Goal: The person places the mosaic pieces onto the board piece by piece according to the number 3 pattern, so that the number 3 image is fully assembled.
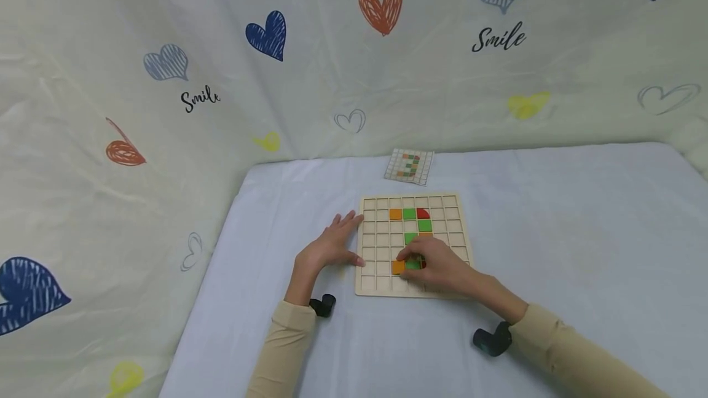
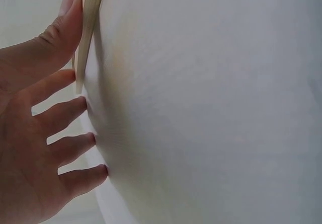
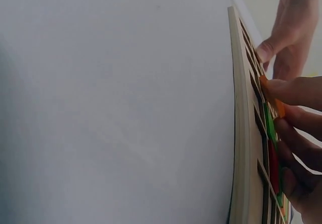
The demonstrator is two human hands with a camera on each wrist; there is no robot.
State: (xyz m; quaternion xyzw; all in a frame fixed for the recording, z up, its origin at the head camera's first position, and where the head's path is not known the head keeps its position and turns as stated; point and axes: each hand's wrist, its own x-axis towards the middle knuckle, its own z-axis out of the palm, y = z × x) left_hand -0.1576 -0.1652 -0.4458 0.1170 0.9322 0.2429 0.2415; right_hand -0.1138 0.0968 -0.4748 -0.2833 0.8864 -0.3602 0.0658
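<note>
A square wooden grid board [image 1: 373,284] lies on the white cloth. My right hand [image 1: 442,266] is over its lower part and pinches an orange tile [image 3: 276,103] between thumb and forefinger, at the left end of the bottom row of tiles. Beside that tile sit a green tile [image 1: 412,265] and a red one [image 3: 273,166], partly covered by the hand. My left hand [image 1: 332,244] rests at the board's left edge, fingers spread, thumb and forefinger touching the rim. Higher on the grid are an orange tile [image 1: 395,214], a green tile [image 1: 409,214] and a red rounded tile [image 1: 423,213].
Behind the board lies a pattern card [image 1: 409,166] showing a coloured shape on a grid. White cloth [image 1: 553,232] covers the table. A curtain [image 1: 321,78] printed with hearts and the word Smile hangs at the back and left.
</note>
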